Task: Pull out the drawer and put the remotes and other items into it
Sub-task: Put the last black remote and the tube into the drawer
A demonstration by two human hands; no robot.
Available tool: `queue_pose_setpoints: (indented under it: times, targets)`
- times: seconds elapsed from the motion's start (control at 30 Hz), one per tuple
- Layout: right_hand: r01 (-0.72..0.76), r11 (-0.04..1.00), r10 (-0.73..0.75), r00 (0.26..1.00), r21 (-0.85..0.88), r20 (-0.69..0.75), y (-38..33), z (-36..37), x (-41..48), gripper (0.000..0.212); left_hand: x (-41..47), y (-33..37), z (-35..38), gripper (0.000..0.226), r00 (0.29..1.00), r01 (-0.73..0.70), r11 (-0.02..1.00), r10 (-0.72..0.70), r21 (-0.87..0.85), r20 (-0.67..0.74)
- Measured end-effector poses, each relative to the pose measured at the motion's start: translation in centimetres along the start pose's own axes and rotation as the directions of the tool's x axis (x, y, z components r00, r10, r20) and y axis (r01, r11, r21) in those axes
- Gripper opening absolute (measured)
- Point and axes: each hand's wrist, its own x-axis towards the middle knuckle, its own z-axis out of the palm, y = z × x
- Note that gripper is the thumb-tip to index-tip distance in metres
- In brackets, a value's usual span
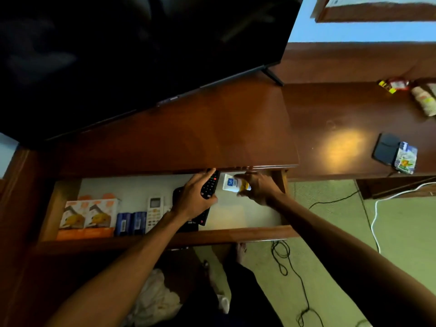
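The wooden drawer (236, 233) is pulled out under the desk top, its pale floor showing. My left hand (192, 200) is inside it, closed around a black remote (210, 185) with a red button. My right hand (258, 187) reaches in at the back right and grips a small white packet (229, 184) with a blue and yellow label. Another black remote (200, 219) lies under my left wrist. A white remote (154, 212), two blue cells (131, 223) and two orange-and-white boxes (90, 214) lie at the drawer's left.
A large black TV (132, 55) stands on the brown desk (236, 128). To the right on the desk lie a dark flat device (387, 148), a small printed carton (406, 158) and snack packets (420, 94). Cables (292, 274) trail on the green floor.
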Motion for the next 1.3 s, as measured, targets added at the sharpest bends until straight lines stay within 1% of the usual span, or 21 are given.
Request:
queue_pose_setpoints:
  times: [0.1, 0.17, 0.27, 0.43, 0.5, 0.63, 0.77, 0.87, 1.0, 1.07, 1.1, 1.17, 1.2, 1.3]
  targets:
    - [-0.101, 0.995, 0.101, 0.994, -0.015, 0.03, -0.1, 2.1, -0.7, 0.064, -0.9, -1.0, 1.7, 0.083, 0.999, 0.009, 1.0, -0.009, -0.003, 0.052]
    - [-0.191, 0.982, 0.191, 0.982, 0.004, -0.006, 0.0, 3.3, -0.6, 0.06, -0.7, -1.5, 3.0, 0.082, 0.997, 0.04, 0.999, -0.04, -0.012, 0.06]
    - [-0.306, 0.951, 0.309, 0.95, 0.05, -0.057, 0.4, 5.0, 0.2, 0.057, 0.4, -2.1, 4.6, 0.079, 0.995, 0.101, 0.995, -0.1, -0.024, 0.024]
    - [-0.387, 0.917, 0.392, 0.919, 0.097, -0.033, 1.3, 8.2, 2.0, 0.061, 2.6, -2.5, 8.0, 0.078, 0.985, 0.172, 0.985, -0.171, -0.026, 0.02]
    - [-0.41, 0.906, 0.414, 0.91, 0.103, -0.014, 1.6, 9.3, 2.5, 0.061, 3.3, -2.9, 9.4, 0.078, 0.976, 0.218, 0.976, -0.218, 0.025, 0.014]
    - [-0.465, 0.877, 0.466, 0.885, 0.125, 0.023, 2.1, 10.8, 3.1, 0.061, 3.5, -3.5, 11.4, 0.079, 0.965, 0.253, 0.957, -0.259, 0.14, 0.03]
    - [-0.467, 0.874, 0.467, 0.884, 0.137, 0.036, 2.5, 11.5, 3.1, 0.068, 3.8, -3.2, 12.1, 0.072, 0.963, 0.245, 0.929, -0.267, 0.277, 0.044]
    - [-0.46, 0.872, 0.454, 0.888, 0.164, 0.075, 2.9, 11.2, 3.0, 0.072, 4.1, -3.0, 12.0, 0.07, 0.961, 0.247, 0.919, -0.274, 0.309, 0.047]
    - [-0.416, 0.895, 0.401, 0.908, 0.161, 0.118, 3.1, 10.6, 2.4, 0.067, 4.5, -2.7, 11.4, 0.064, 0.96, 0.234, 0.892, -0.276, 0.386, 0.057]
    - [-0.392, 0.902, 0.372, 0.918, 0.18, 0.135, 3.2, 10.6, 2.3, 0.063, 5.0, -3.2, 10.7, 0.068, 0.968, 0.16, 0.875, -0.229, 0.456, 0.099]
    - [-0.38, 0.903, 0.357, 0.923, 0.2, 0.141, 3.1, 10.6, 2.4, 0.063, 5.3, -3.5, 10.3, 0.074, 0.968, 0.109, 0.865, -0.204, 0.49, 0.145]
    - [-0.361, 0.9, 0.333, 0.931, 0.244, 0.148, 2.9, 10.8, 2.6, 0.064, 5.9, -4.3, 9.4, 0.084, 0.949, 0.025, 0.855, -0.183, 0.517, 0.257]
    - [-0.349, 0.9, 0.319, 0.936, 0.261, 0.15, 2.7, 11.0, 2.8, 0.064, 6.1, -4.7, 9.0, 0.087, 0.938, 0.005, 0.856, -0.183, 0.516, 0.295]
    - [-0.324, 0.892, 0.278, 0.943, 0.314, 0.183, 1.9, 11.4, 3.1, 0.067, 6.0, -5.2, 8.1, 0.089, 0.932, -0.04, 0.842, -0.162, 0.538, 0.323]
